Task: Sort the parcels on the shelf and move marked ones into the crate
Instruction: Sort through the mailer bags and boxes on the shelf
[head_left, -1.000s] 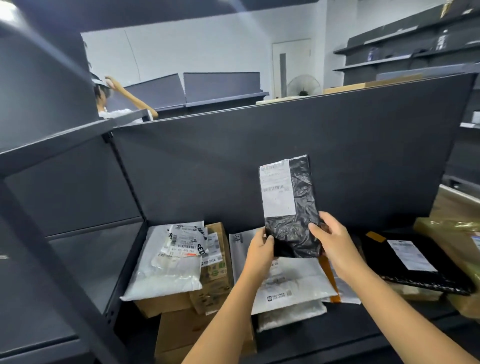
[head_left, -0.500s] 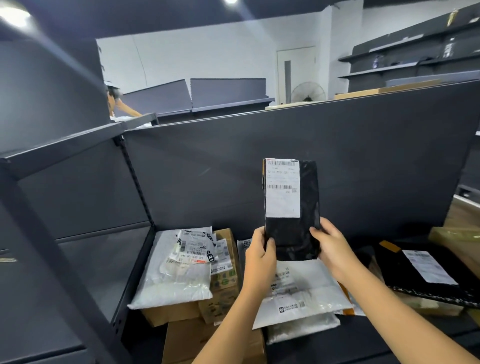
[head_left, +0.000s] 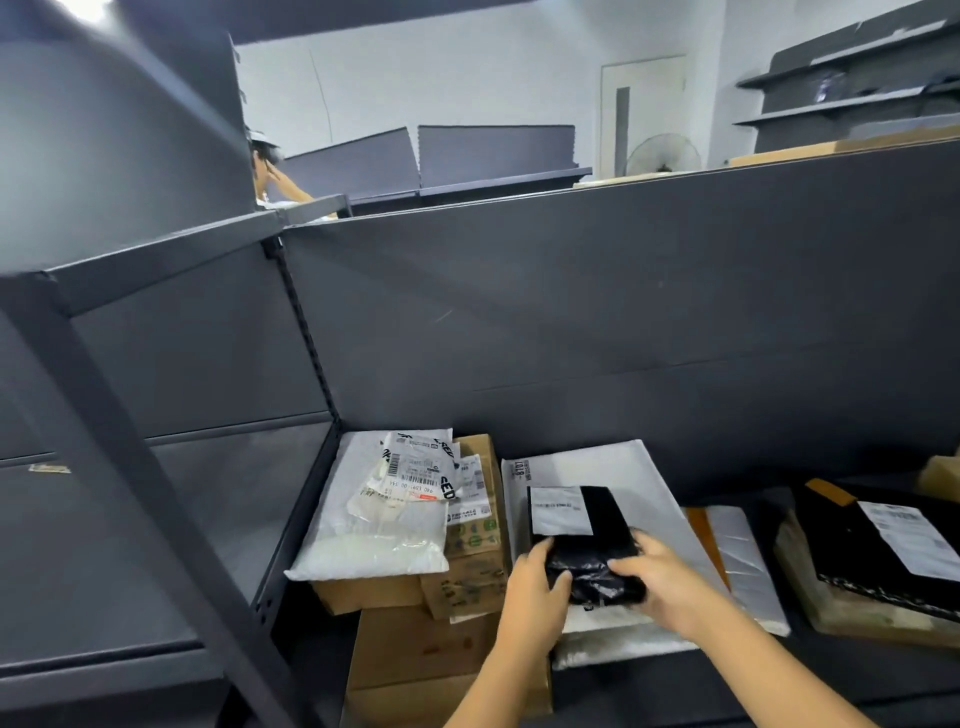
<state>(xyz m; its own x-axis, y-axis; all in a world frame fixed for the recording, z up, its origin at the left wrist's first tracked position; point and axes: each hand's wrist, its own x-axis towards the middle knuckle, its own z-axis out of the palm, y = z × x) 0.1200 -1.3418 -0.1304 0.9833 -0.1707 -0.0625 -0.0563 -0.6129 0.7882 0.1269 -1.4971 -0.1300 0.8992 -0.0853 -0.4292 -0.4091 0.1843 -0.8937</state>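
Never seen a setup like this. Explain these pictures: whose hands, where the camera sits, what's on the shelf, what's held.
There is no machine: a person works bare-handed, and every picture comes from one wide camera worn on their head, looking down. The left hand and right hand both grip a black plastic parcel with a white label, low over a large white plastic mailer on the dark grey metal shelf. Left of it lie a white plastic bag and brown cardboard boxes; to the right, another flat black parcel with a label.
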